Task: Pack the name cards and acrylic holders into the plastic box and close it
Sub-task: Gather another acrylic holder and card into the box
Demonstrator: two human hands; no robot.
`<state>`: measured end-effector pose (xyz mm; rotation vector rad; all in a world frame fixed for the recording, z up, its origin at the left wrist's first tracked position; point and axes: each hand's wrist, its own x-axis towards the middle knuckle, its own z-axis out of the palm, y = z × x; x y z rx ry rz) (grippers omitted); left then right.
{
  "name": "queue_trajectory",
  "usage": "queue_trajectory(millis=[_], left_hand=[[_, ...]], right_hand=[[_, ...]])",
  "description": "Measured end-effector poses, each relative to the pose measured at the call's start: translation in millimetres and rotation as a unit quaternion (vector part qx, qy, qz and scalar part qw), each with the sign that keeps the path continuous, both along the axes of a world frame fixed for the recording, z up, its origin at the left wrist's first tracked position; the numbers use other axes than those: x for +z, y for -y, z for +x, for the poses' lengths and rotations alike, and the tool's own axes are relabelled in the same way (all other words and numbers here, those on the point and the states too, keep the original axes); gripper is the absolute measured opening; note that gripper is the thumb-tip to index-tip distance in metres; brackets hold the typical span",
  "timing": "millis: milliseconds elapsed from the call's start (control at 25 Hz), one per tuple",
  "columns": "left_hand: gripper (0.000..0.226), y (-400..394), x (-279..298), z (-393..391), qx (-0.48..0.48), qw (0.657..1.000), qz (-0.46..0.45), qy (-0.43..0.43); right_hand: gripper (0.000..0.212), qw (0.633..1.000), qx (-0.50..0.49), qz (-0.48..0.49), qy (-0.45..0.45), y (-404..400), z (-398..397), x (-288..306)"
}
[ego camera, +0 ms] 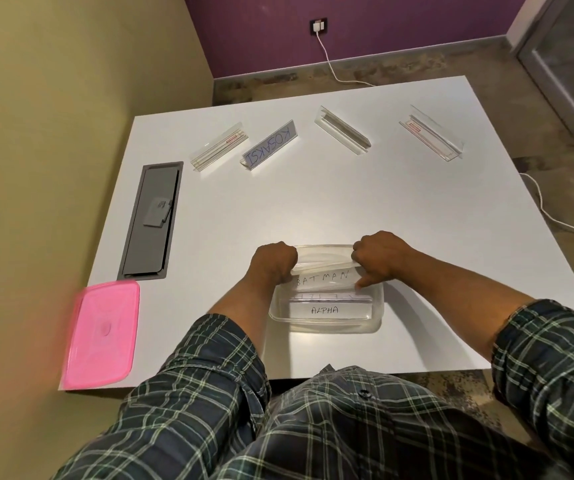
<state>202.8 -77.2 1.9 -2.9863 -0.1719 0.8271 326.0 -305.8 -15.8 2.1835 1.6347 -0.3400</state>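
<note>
A clear plastic box (377,320) stands on the white table near its front edge. Inside lies a holder with the card ALPHA (330,310) and another behind it. Both hands hold the acrylic holder with the card BATMAN (323,277) over the box's far half: my left hand (273,263) grips its left end, my right hand (377,258) its right end. Farther back on the table lie an acrylic holder (219,147), a holder with the card KOSAKSI (270,147), an empty holder (342,129) and one more holder (430,133). The pink lid (103,332) lies at the front left corner.
A grey cable hatch (152,221) is set into the table's left side. A white cable (555,216) runs over the floor to the right of the table. A yellow wall stands close on the left.
</note>
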Motion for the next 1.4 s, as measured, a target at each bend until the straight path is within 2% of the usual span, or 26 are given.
queue_trajectory(millis=[360, 520, 760, 1000, 1320, 1400], left_hand=[[0.020, 4, 1, 2, -0.052, 0.998, 0.045, 0.002], [0.023, 4, 0, 2, -0.063, 0.997, 0.055, 0.000], [0.028, 3, 0, 5, -0.062, 0.997, 0.046, -0.008], [0.021, 5, 3, 7, -0.078, 0.995, 0.054, -0.023], [0.016, 3, 3, 14, -0.113, 0.992, 0.042, -0.029], [0.033, 1, 4, 18, -0.120, 0.992, 0.024, -0.016]], right_hand=[[0.050, 0.998, 0.000, -0.066, 0.024, -14, -12, -1], [0.038, 0.999, -0.009, -0.038, 0.033, -10, -16, -5], [0.032, 0.999, -0.003, -0.016, 0.047, -7, -17, -11], [0.015, 0.998, 0.008, -0.050, 0.026, -15, -20, -8], [0.012, 0.996, 0.037, -0.079, 0.000, -29, -12, 1], [0.022, 0.997, 0.062, -0.046, -0.003, -30, -7, 0]])
